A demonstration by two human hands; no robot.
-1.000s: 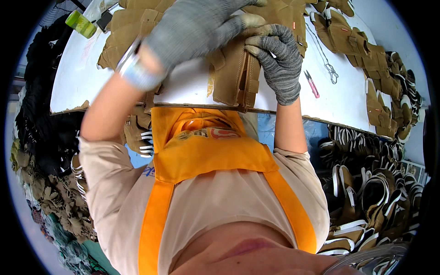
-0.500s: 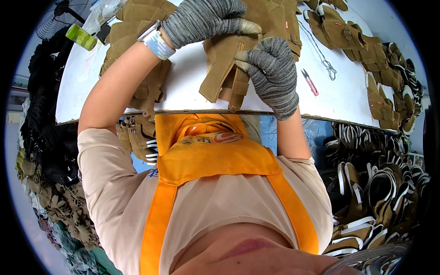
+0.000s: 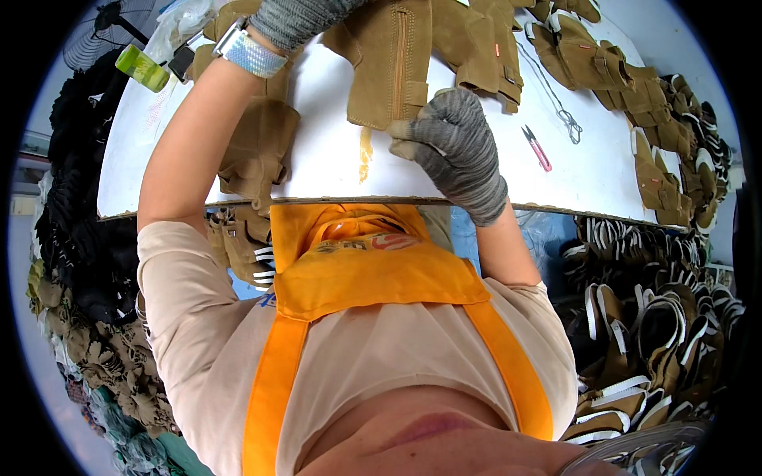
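A brown suede boot upper point(image 3: 373, 75) with a stitched zipper running down it hangs over the white table, its hem towards me. My right hand point(image 3: 460, 143), in a grey knit glove with pale fingertips, is closed in a pinch at the hem, by the zipper's lower end. At the top edge of the picture is my left hand point(image 3: 305, 17), gloved alike, beside the upper's far end. Its fingers are cut off by the picture's edge, so their grip is hidden.
More brown uppers point(image 3: 258, 147) lie left and another group point(image 3: 484, 51) behind. Pink-handled thread snips point(image 3: 536, 148) and a grey cord point(image 3: 556, 99) rest on the table point(image 3: 317, 170) at right. A green bottle point(image 3: 141, 67) stands far left. White-edged uppers point(image 3: 635, 349) are heaped below right.
My left hand has moved up and left, partly out of the picture. The upper has shifted away from me and its zipper slit, parted before, now lies straight. My right hand has dropped slightly.
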